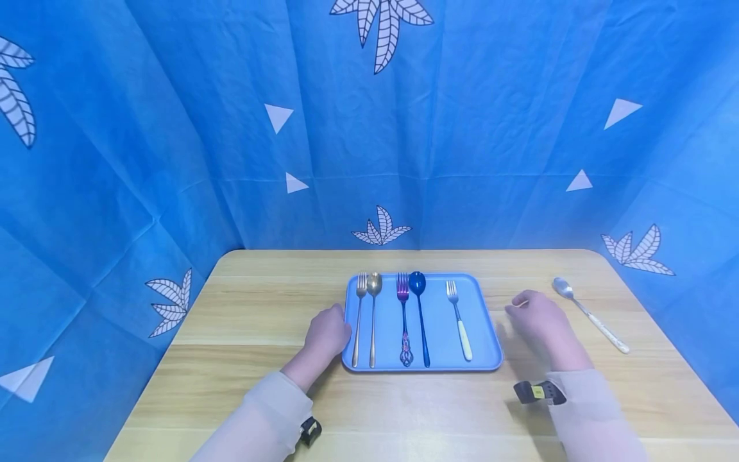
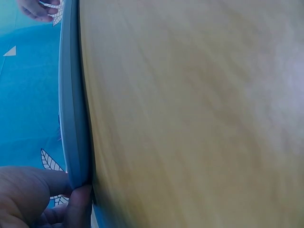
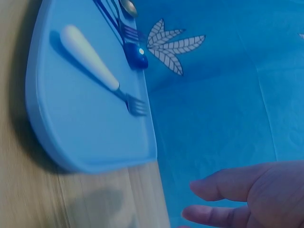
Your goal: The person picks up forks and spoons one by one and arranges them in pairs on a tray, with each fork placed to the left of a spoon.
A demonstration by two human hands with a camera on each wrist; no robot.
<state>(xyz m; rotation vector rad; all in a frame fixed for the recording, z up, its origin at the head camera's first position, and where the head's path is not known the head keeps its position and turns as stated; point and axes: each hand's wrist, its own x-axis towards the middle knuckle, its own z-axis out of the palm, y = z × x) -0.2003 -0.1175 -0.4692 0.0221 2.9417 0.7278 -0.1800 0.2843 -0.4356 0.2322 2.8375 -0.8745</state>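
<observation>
A blue tray (image 1: 430, 333) lies on the table, and my left hand (image 1: 328, 332) pinches its left edge; in the left wrist view thumb and finger meet at the tray's rim (image 2: 75, 95). On it, from left to right, lie a gold fork (image 1: 358, 314), a gold spoon (image 1: 373, 314), a purple fork (image 1: 403, 308), a dark blue spoon (image 1: 421, 308) and a white-handled fork (image 1: 458, 321). My right hand (image 1: 543, 324) is over the table right of the tray, fingers loosely bent and holding nothing. Beyond it lies a silver spoon with a pale handle (image 1: 594, 319).
The wooden table (image 1: 260, 308) has rounded back corners. A blue patterned cloth (image 1: 491, 128) hangs behind it and along both sides. Dark straps (image 1: 541, 392) show at both wrists, by the pale sleeves.
</observation>
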